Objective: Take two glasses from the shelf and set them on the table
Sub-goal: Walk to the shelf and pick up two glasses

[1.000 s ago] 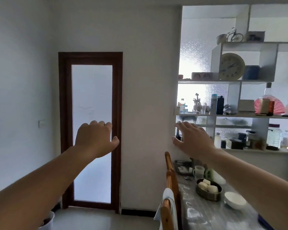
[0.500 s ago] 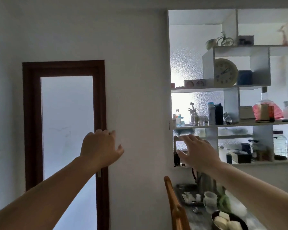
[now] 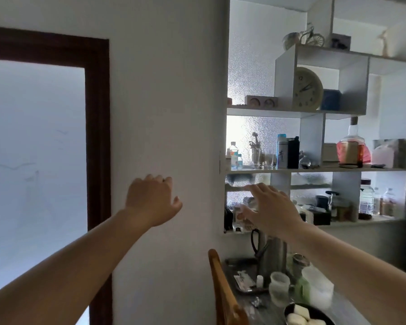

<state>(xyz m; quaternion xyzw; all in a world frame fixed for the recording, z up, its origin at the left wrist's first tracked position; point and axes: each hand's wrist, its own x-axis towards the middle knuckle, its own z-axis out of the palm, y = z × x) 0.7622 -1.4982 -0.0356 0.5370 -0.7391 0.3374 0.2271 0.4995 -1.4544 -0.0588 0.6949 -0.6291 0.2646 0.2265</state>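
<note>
Two clear glasses stand on the middle board of the white shelf (image 3: 314,170): a stemmed one (image 3: 256,156) and a plain tumbler (image 3: 269,157) just right of it, backlit by frosted glass. My right hand (image 3: 271,208) is raised below them with fingers spread, holding nothing, in front of the lower shelf compartment. My left hand (image 3: 151,200) hangs in front of the white wall, left of the shelf, fingers loosely curled and empty. The table (image 3: 265,310) lies at the bottom right, under my right forearm.
Bottles, a blue flask (image 3: 282,151) and a black flask (image 3: 293,152) crowd the glasses. A clock (image 3: 307,89) sits above. On the table are a kettle (image 3: 271,256), cups, a tray and a bowl of white pieces (image 3: 302,317). A wooden chair back (image 3: 223,289) stands before it; a door (image 3: 96,137) is left.
The view has moved closer to the shelf and turned right, so the door slid left. Both hands stayed raised and open; the right hand now sits nearer the shelf's lower compartment.
</note>
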